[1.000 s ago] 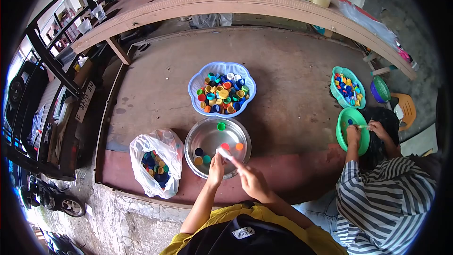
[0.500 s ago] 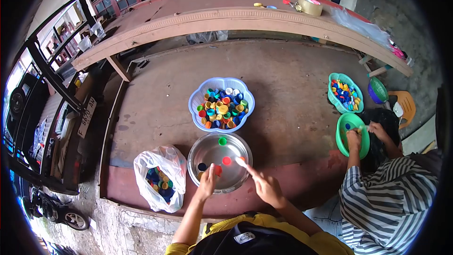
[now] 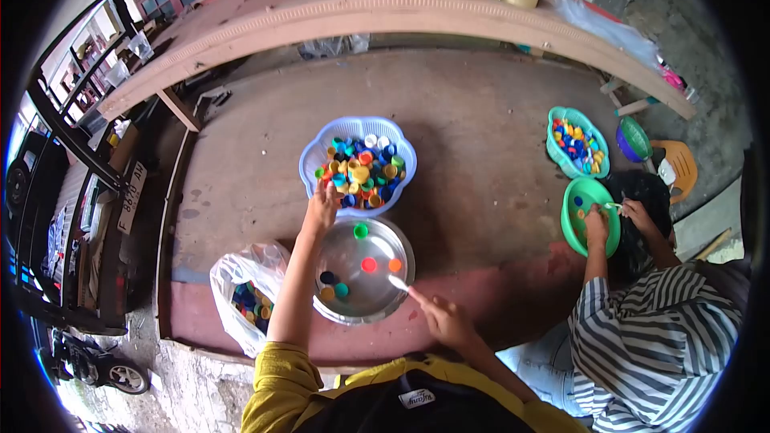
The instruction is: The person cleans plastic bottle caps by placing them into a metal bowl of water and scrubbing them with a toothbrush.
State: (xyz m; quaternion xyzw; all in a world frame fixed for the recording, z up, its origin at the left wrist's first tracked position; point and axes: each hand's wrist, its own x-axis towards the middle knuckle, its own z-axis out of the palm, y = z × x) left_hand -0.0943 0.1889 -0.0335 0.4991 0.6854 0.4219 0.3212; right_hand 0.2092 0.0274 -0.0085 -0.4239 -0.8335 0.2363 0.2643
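Note:
My left hand [image 3: 322, 207] reaches over the near left rim of the blue scalloped basket [image 3: 407, 168], its fingers stretched out among bottle caps [image 3: 362, 172] of several colours. No cap shows clearly in it. My right hand [image 3: 447, 322] grips a small white spoon [image 3: 398, 282], whose tip is over the right side of the steel basin [image 3: 377, 305]. Inside the basin lie a green cap [image 3: 361, 231], a red cap [image 3: 368, 265], an orange cap [image 3: 395, 265], a dark blue cap [image 3: 327, 277], a teal cap [image 3: 342, 290] and a yellow cap [image 3: 327, 293].
A white plastic bag [image 3: 233, 269] of caps stands left of the basin, partly behind my left forearm. At right, a person in a striped shirt [image 3: 650, 329] works over a green basin [image 3: 568, 228], near a teal basket [image 3: 553, 148] of caps. A wooden bench [image 3: 361, 12] crosses the far side.
My left hand has moved from the steel basin up to the blue basket. The red cap beside its thumb is gone from the basin. My right hand stays near the basin's right side.

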